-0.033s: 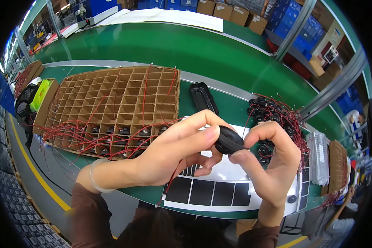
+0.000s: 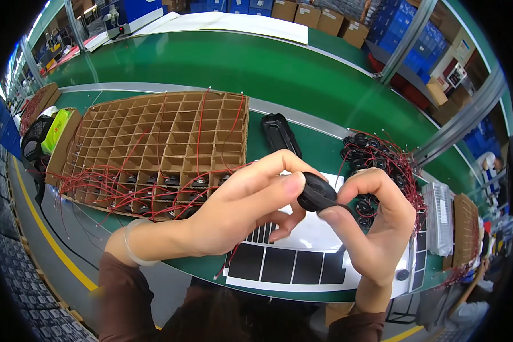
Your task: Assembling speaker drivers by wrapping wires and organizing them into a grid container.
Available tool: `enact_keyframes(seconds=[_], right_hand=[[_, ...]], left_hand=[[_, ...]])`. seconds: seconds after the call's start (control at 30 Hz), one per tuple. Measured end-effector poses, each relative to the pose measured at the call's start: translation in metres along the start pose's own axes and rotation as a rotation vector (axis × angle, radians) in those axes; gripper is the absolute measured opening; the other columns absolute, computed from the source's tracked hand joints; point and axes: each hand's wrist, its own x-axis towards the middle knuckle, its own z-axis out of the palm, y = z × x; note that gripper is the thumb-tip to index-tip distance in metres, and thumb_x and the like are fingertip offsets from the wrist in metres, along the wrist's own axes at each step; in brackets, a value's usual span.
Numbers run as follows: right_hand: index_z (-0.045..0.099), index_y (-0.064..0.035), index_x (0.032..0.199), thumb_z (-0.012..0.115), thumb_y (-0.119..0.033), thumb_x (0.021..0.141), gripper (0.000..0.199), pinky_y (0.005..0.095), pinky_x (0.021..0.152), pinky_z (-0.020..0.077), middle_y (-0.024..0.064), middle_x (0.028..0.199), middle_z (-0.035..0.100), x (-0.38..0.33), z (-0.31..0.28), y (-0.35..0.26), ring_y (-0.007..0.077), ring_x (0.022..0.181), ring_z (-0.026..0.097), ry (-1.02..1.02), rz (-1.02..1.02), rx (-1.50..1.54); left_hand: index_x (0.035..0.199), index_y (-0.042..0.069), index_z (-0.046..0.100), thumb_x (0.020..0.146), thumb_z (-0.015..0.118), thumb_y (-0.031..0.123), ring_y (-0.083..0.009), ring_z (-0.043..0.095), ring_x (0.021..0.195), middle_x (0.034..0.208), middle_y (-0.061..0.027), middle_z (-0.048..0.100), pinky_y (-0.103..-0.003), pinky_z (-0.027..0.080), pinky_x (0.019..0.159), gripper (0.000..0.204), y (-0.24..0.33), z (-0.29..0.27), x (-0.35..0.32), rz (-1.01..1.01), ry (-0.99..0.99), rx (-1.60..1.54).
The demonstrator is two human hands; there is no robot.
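A small round black speaker (image 2: 313, 192) is pinched between the thumb and fingers of my left hand (image 2: 222, 214). At the speaker's right edge, my right hand (image 2: 382, 228) has thumb and forefinger closed on a thin black strip (image 2: 339, 206) that runs from the rim. How much of the rim the strip covers is hidden. A red wire (image 2: 233, 251) hangs down below my left hand. Under both hands lies a white sheet with black pieces (image 2: 279, 265), partly covered by the hands.
A divided cardboard tray (image 2: 205, 122) sits left of centre; its near cells hold speakers with tangled red wires. More wired speakers (image 2: 376, 157) are heaped at the right. A black elongated object (image 2: 279, 132) lies behind my hands, and clear plastic trays (image 2: 439, 219) stand far right.
The strip at my right fingertips shows a longer stretch, bending down past the thumb. The speaker has shifted very slightly right, and the hanging wire has swung a little.
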Motion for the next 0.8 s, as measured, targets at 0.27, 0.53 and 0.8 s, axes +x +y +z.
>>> enact_keyframes(seconds=[0.27,0.53,0.8], right_hand=[[0.051,-0.0071,0.062,0.071,-0.007,0.053,0.022,0.0251,0.057,0.0325,0.0007,0.059,0.052,-0.002,0.003,-0.003,0.0155,0.054,0.047,0.042,-0.086,-0.051],[0.046,-0.0018,0.071,0.062,0.003,0.051,0.025,0.0236,0.060,0.0346,0.0054,0.066,0.048,-0.006,0.002,-0.003,0.0144,0.062,0.045,0.004,-0.176,-0.144],[0.050,-0.0063,0.078,0.071,-0.006,0.054,0.032,0.0262,0.062,0.0332,0.0022,0.068,0.054,-0.004,0.009,0.000,0.0146,0.059,0.050,0.142,-0.269,-0.019]], left_hand=[[0.111,-0.006,0.036,0.069,0.054,0.007,-0.0146,0.047,0.092,0.101,-0.0122,0.046,-0.027,0.038,0.079,0.047,0.002,0.004,0.001,0.215,0.058,0.423],[0.108,-0.006,0.035,0.070,0.051,0.011,-0.0181,0.048,0.093,0.104,-0.0187,0.045,-0.027,0.040,0.080,0.045,0.002,0.002,-0.002,0.191,0.059,0.225],[0.108,-0.005,0.033,0.071,0.053,0.008,-0.0221,0.048,0.096,0.104,-0.0199,0.044,-0.031,0.044,0.078,0.044,-0.004,0.002,0.002,0.282,0.006,0.147]])
